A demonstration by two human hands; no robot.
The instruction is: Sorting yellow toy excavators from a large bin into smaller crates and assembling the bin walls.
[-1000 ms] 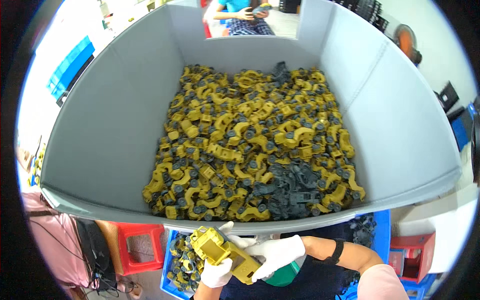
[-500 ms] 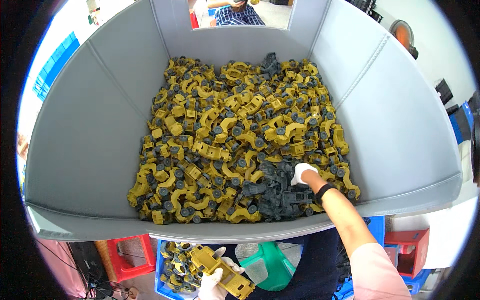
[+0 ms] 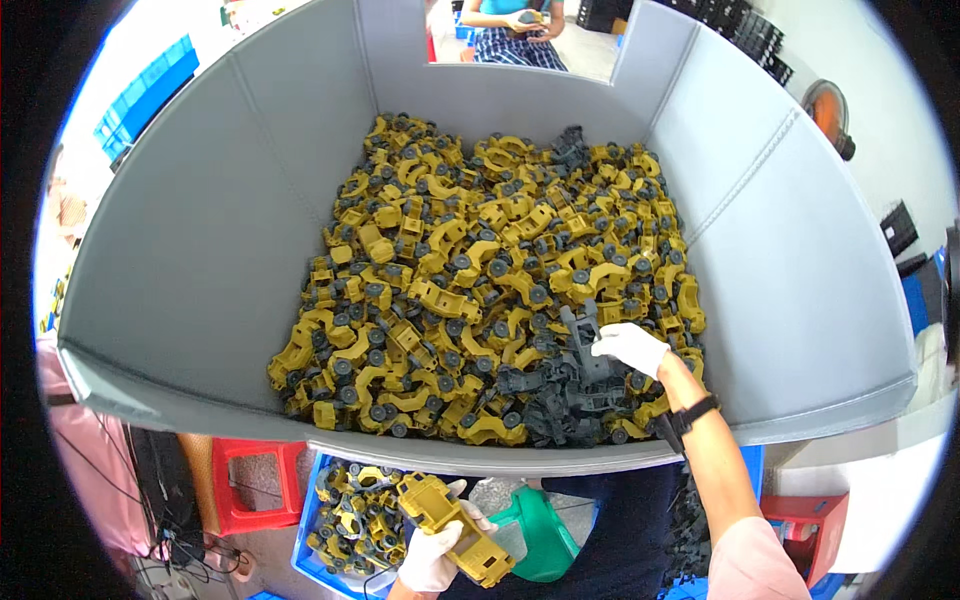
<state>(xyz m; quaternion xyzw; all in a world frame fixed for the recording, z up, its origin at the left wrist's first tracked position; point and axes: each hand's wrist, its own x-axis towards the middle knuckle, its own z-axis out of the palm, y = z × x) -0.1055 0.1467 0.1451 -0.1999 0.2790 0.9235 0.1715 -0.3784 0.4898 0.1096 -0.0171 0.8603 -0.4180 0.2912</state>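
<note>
1. The yellow vehicle body [image 3: 455, 530] is grasped by the gloved left hand [image 3: 430, 562] below the bin's near edge, between the blue crate [image 3: 308, 520] and the green stool [image 3: 545, 540]. If the fingers are loosened while attention is given to the other side, the body could be dropped into the crate or onto the floor.

2. A dark grey frame-like part [image 3: 590, 362] is pinched at its right side by the gloved right hand [image 3: 635, 348], above the heap of grey parts [image 3: 560, 405] in the grey bin [image 3: 180, 270]. Because it is gripped only near one edge, it could be twisted or let slip.

3. Neighbouring grey pieces could be snagged and dragged along, since they are tangled closely together; whether any are hooked cannot be told.

4. Wheels on the yellow vehicles [image 3: 440, 300] around the heap could be caught by the part.

5. The black wristband [image 3: 697, 408] could be hooked on the bin's near rim, over which the forearm is stretched.
</note>
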